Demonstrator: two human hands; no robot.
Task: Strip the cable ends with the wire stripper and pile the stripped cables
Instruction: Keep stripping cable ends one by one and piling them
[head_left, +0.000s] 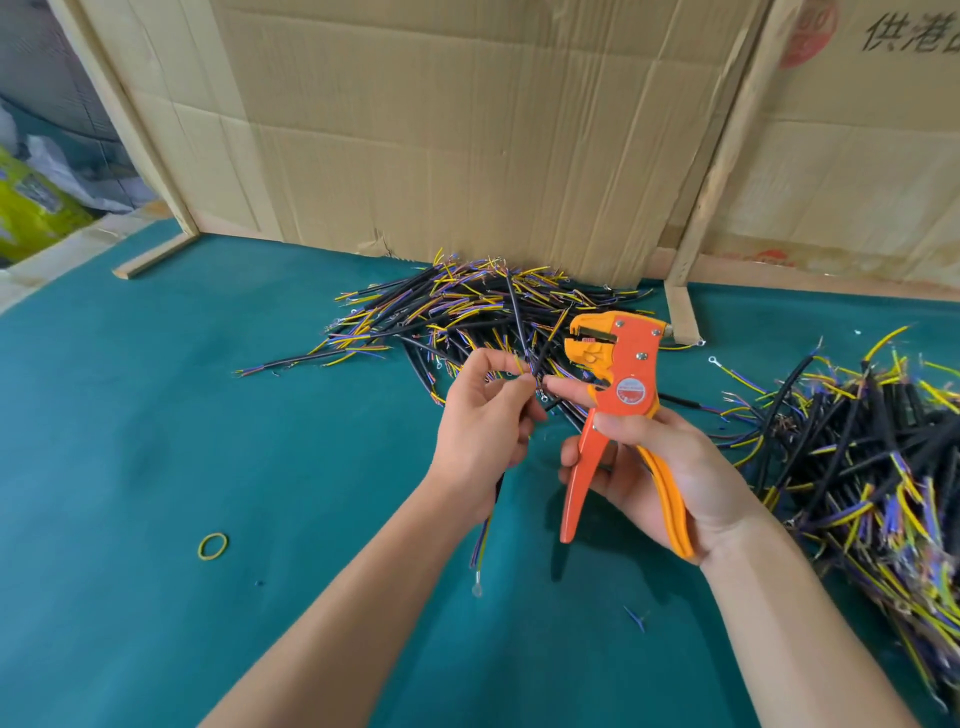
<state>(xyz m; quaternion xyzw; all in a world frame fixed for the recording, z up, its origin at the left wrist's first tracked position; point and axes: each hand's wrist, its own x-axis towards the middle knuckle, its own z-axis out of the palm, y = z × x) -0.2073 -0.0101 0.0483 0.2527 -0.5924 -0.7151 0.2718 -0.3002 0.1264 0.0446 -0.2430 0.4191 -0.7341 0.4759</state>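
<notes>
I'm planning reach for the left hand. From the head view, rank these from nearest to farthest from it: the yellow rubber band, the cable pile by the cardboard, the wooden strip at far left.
From the left hand:
1. Cable pile by the cardboard, just beyond the fingers.
2. Yellow rubber band, on the mat to its left, closer to the person.
3. Wooden strip, far left at the mat's back edge.

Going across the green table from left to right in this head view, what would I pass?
Yellow rubber band → left hand pinching a cable → orange wire stripper held in the right hand → cable pile on the right.
</notes>
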